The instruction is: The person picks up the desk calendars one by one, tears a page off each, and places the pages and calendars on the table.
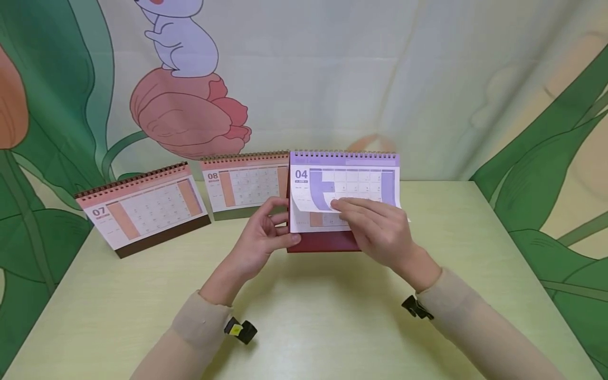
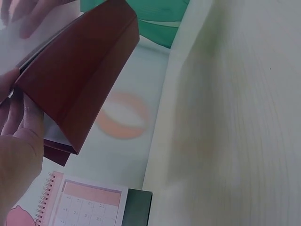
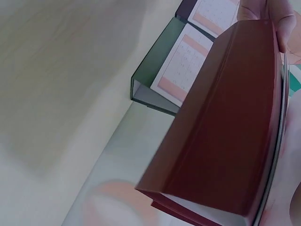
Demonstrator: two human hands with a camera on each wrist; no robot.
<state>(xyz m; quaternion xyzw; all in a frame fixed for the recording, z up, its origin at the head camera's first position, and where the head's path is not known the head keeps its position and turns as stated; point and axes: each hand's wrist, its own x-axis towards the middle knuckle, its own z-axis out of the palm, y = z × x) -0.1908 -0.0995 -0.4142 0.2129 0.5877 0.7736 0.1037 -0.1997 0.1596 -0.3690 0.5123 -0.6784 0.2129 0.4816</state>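
A desk calendar (image 1: 344, 174) with a dark red stand (image 1: 323, 241) is held up over the table, its purple-headed page marked 04. My left hand (image 1: 261, 243) grips its left edge, thumb in front at the lower corner and fingers behind. The 04 page (image 1: 309, 198) curls up at its lower edge, with another calendar sheet showing beneath. My right hand (image 1: 380, 229) pinches that page near the lower middle, fingers over the front; its thumb is hidden. In the left wrist view, the stand's red underside (image 2: 80, 66) faces the camera.
Two more desk calendars stand on the table (image 1: 157, 316) to the left: one marked 07 (image 1: 152, 208) with a dark brown base, one marked 08 (image 1: 247, 184) with a green base. Behind hangs a curtain (image 1: 313, 95) printed with plants and a white animal.
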